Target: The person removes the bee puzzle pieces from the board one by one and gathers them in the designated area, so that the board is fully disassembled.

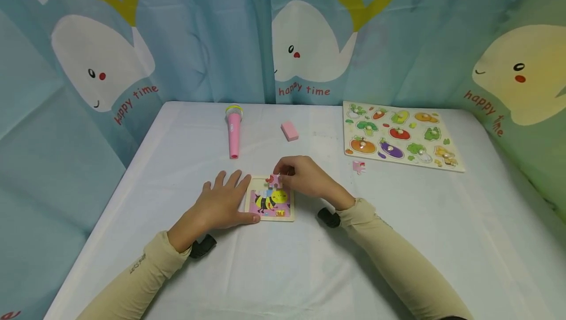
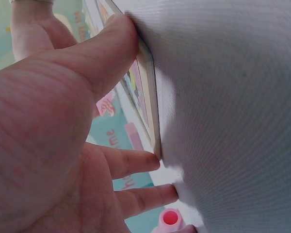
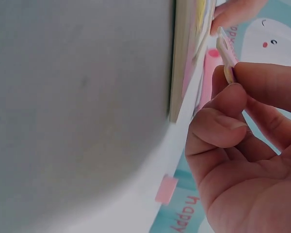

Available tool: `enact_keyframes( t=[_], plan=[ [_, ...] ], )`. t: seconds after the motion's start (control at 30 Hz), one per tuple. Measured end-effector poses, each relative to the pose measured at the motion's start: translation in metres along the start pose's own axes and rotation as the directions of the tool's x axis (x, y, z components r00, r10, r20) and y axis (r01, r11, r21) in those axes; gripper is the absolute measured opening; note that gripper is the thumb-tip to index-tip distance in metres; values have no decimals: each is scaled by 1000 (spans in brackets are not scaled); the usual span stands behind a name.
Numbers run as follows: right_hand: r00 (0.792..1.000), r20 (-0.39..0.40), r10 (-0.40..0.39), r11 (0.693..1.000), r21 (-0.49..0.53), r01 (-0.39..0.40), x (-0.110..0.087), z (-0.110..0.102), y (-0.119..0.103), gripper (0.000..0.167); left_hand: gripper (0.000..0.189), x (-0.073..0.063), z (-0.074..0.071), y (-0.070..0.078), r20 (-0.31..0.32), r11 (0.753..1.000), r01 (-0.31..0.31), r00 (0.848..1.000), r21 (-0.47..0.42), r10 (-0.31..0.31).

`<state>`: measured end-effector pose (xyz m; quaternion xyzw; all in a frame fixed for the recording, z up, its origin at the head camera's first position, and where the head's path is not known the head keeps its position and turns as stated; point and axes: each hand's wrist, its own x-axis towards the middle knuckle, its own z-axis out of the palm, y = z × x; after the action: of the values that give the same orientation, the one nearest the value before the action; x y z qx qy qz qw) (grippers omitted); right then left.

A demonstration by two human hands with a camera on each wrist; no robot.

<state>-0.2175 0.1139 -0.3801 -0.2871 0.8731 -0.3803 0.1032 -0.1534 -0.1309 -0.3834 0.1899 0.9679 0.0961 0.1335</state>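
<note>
A small square jigsaw puzzle in a wooden tray [image 1: 292,209], with a bee picture on pink, lies flat on the table. My left hand [image 1: 221,206] rests at its left side with fingers spread. Its thumb lies on the near left corner and its index fingertip touches the far left corner, as the left wrist view also shows. Over the tray's far right part, my right hand [image 1: 306,176] pinches a pink jigsaw piece [image 3: 227,51] between thumb and index finger. In the right wrist view that piece is tilted and raised above the tray.
Another pink jigsaw piece [image 1: 359,166] lies to the right, just in front of a vegetable peg puzzle board [image 1: 407,157]. A pink toy microphone [image 1: 234,133] and a pink block [image 1: 289,131] lie behind the tray. A whale-print curtain [image 1: 239,35] hangs behind the white table.
</note>
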Motion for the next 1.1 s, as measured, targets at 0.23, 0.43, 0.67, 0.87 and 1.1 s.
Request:
enact_keyframes(
  t=[0.23,0.43,0.67,0.87,1.1],
  plan=[
    [999,-42,30,1000,-8,-30,-12,-9,7,11,103,-1,0,1,3,1000,3,1000,-5,-3],
    [995,-87,49,999,-4,-50,-21,-17,14,11,103,-2,0,1,-14,1000,-7,1000,-8,7],
    [990,-120,76,997,-13,-78,-32,-30,21,11,103,-1,1,1,-17,1000,-12,1000,-17,12],
    [983,-155,99,995,-16,-103,-39,-41,24,10,102,-2,1,1,-12,1000,-15,1000,-16,15],
    [970,-187,157,987,7,-158,-46,-54,29,13,102,-2,1,1,-13,1000,-15,1000,-19,15]
  ],
)
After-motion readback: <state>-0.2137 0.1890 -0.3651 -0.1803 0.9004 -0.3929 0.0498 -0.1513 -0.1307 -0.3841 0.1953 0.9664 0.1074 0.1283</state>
